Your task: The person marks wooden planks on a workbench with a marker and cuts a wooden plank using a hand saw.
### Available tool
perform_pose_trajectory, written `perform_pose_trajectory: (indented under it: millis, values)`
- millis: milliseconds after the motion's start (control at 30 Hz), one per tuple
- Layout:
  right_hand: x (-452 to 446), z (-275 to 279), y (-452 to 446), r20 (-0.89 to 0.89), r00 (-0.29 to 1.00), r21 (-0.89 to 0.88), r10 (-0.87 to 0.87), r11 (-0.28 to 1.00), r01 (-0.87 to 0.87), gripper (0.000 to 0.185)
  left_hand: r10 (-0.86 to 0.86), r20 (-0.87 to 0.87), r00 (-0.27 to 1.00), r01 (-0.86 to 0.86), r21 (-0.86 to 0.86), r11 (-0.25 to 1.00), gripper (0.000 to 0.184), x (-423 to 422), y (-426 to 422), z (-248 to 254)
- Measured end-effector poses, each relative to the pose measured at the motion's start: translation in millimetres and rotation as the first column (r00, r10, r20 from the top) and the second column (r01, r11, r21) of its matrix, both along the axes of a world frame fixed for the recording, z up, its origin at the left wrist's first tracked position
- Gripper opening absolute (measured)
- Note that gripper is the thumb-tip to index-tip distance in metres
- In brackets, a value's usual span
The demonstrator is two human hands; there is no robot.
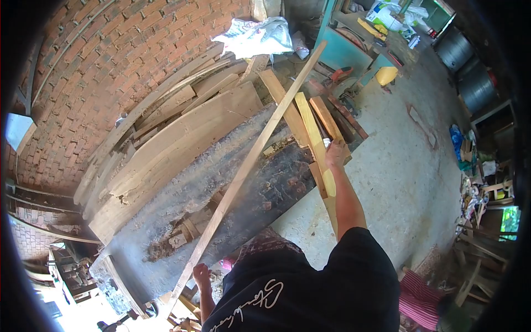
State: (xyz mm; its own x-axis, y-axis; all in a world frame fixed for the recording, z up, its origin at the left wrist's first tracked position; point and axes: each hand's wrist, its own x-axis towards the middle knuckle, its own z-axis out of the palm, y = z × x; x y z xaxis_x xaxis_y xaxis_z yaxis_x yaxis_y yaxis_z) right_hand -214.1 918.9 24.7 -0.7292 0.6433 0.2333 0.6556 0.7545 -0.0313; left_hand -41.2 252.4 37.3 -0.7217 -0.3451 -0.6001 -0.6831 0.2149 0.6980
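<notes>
A long pale wooden strip [238, 180] runs slantwise across a dark, worn workbench slab [193, 199]. My left hand [202, 274] is curled closed right beside the strip's near end; whether its fingers hold anything is hidden. My right hand [335, 155] is closed around a small white object [327, 143], only its top showing, at the bench's right end. Just left of that hand lies a yellowish wooden bar [312, 130], and a shorter brown wood block [326, 118] lies beyond the hand. Another plank [285, 105] passes under the long strip.
Wide boards [182, 144] are stacked between the bench and the brick wall [127, 61]. A white plastic sack [260, 37] sits at the back. A teal machine [348, 52] stands at upper right. Dark drums [470, 77] and piled scrap wood [481, 254] line the right side.
</notes>
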Motion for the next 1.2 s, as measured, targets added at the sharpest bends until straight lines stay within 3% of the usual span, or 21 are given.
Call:
perform_pose_trajectory:
  millis: [133,200,300,400,533,600,633,700,800,867,967,1033,1067,1133,1167,1200]
  values:
    - [7.9,22.6,-11.2,0.001,0.998,-0.025,-0.069,0.997,0.069,0.031,-0.027,-0.047,0.999,0.027,-0.014,1.0,0.029,1.8,-7.7,-5.3]
    - [8.4,29.5,-10.0,-0.252,0.966,-0.055,0.052,0.996,-0.068,0.02,-0.031,-0.043,0.999,0.03,-0.018,0.999,0.03,3.8,-12.0,-6.5]
    - [3.2,43.1,-14.1,-0.307,0.95,-0.205,-0.045,0.978,-0.02,0.018,-0.05,-0.054,0.997,0.049,-0.014,0.999,0.03,4.1,-18.6,-8.7]
    - [3.7,53.6,-20.0,-0.206,0.977,-0.202,-0.059,0.979,0.017,0.019,-0.046,-0.018,0.999,0.046,0.003,0.999,0.029,1.8,-25.0,-12.9]
    - [-2.3,41.8,-14.3,-0.286,0.957,-0.303,-0.039,0.952,-0.051,0.023,-0.051,-0.005,0.999,0.051,0.019,0.999,0.021,-5.8,-25.1,-8.5]
    - [-3.2,34.6,-8.0,-0.101,0.994,-0.264,0.048,0.962,-0.073,0.03,-0.063,-0.012,0.998,0.064,0.028,0.998,0.021,-11.2,-24.5,-5.7]
    - [-4.4,36.4,-4.6,-0.1,0.994,-0.262,0.048,0.962,-0.073,0.03,-0.079,-0.035,0.996,0.079,0.02,0.997,0.021,-13.6,-24.3,-5.0]
    - [-5.3,40.3,0.7,0.082,0.995,-0.718,0.058,0.696,0.019,0.033,-0.095,-0.057,0.994,0.095,0.012,0.995,0.02,-15.3,-26.7,-5.8]
    - [1.9,43.7,-1.5,-0.071,0.995,-0.696,0.077,0.71,-0.105,0.031,-0.134,-0.092,0.987,0.129,-0.055,0.99,0.02,-17.8,-31.2,-11.5]
    - [12.2,17.7,3.7,-0.143,0.987,-0.654,0.076,0.742,-0.152,0.029,-0.515,-0.271,0.813,0.327,-0.52,0.789,0.026,-16.8,-34.4,-8.4]
    - [29.5,19.4,-8.7,-0.29,0.948,-0.552,0.133,0.786,-0.279,0.025,-0.494,-0.224,0.84,0.278,-0.603,0.748,0.034,-16.6,-23.3,7.7]
    - [36.5,46.1,-33.4,-0.407,0.887,-0.875,-0.218,0.371,-0.311,0.021,-0.552,-0.208,0.808,0.314,-0.64,0.701,0.036,-17.1,-26.6,10.9]
    - [37.7,60.3,-44.9,-0.408,0.887,-0.873,-0.216,0.376,-0.31,0.021,-0.606,-0.187,0.773,0.342,-0.681,0.647,0.038,-17.0,-29.0,11.5]
    - [38.1,87.8,-69.0,-0.327,0.772,-0.921,-0.546,0.001,-0.389,0.016,-0.613,-0.187,0.768,0.346,-0.684,0.642,0.038,-20.5,-29.3,15.5]
    - [39.9,100.6,-81.0,-0.331,0.771,-0.92,-0.544,0.004,-0.392,0.016,-0.621,-0.181,0.762,0.35,-0.691,0.632,0.039,-22.4,-29.8,18.2]
    - [43.6,110.7,-92.9,-0.294,0.777,-0.84,-0.556,-0.237,-0.488,0.016,-0.622,-0.184,0.761,0.35,-0.69,0.633,0.039,-24.0,-31.9,17.9]
